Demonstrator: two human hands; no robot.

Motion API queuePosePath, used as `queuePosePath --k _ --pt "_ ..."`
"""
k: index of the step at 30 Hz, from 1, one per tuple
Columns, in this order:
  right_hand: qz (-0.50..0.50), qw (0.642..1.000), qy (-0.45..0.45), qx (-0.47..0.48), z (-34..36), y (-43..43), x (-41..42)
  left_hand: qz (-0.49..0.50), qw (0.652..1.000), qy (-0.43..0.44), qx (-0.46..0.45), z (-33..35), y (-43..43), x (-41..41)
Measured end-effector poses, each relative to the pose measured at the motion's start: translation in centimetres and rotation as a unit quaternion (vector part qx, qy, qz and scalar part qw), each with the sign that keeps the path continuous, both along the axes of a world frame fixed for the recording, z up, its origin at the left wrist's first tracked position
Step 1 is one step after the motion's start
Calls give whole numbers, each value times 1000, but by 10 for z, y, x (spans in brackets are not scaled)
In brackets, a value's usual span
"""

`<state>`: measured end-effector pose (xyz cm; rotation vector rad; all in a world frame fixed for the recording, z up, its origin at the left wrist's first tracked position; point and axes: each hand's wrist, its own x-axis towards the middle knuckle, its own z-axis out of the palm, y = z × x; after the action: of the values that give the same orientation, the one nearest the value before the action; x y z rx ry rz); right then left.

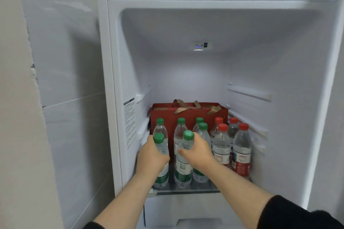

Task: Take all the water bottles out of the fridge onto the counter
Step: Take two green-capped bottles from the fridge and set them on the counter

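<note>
From the head view, an open fridge [204,29] is seen from the front, its upper cavity bare and white. All the goods are carried on one glass shelf [186,190] low in the cavity.

Across the back of the shelf a red bag [171,113] with tan ribbon handles is stood. In front of it the water bottles are stood upright in two groups. The green-capped bottles [181,132] are gathered from the left edge of the shelf to its middle, six in all. The red-capped bottles [241,147] are gathered at the right edge, four in all, close against one another.

The left hand [151,156] is closed around the upper body of the left front bottle [161,154], at the front left corner of the shelf, with its green cap showing above the hand. The right hand [197,151] is closed around the shoulder of the middle front bottle [183,163], at the front edge near the middle, thumb on the near side and fingers wrapped behind. Both bottles appear to be standing on the shelf, though their bases are partly hidden by the arms.

Dark sleeves are pushed up on both forearms. A tiled wall [65,80] is seen to the left of the fridge.
</note>
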<state>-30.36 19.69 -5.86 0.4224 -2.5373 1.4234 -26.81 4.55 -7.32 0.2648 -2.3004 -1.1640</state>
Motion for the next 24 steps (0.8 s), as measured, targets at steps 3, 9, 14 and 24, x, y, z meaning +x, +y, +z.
queuePosePath --k 3,9,14,24 --pt "-6 1000 19 -13 8 10 22 -18 1000 13 -8 7 1 22" --pt "-44 998 49 -19 22 29 75 -73 997 6 -21 30 3 64" --pt "-68 995 52 -53 31 55 137 -129 990 34 -36 43 9 100" --pt "-96 992 38 -74 23 141 307 -217 975 31 -26 47 91 257"
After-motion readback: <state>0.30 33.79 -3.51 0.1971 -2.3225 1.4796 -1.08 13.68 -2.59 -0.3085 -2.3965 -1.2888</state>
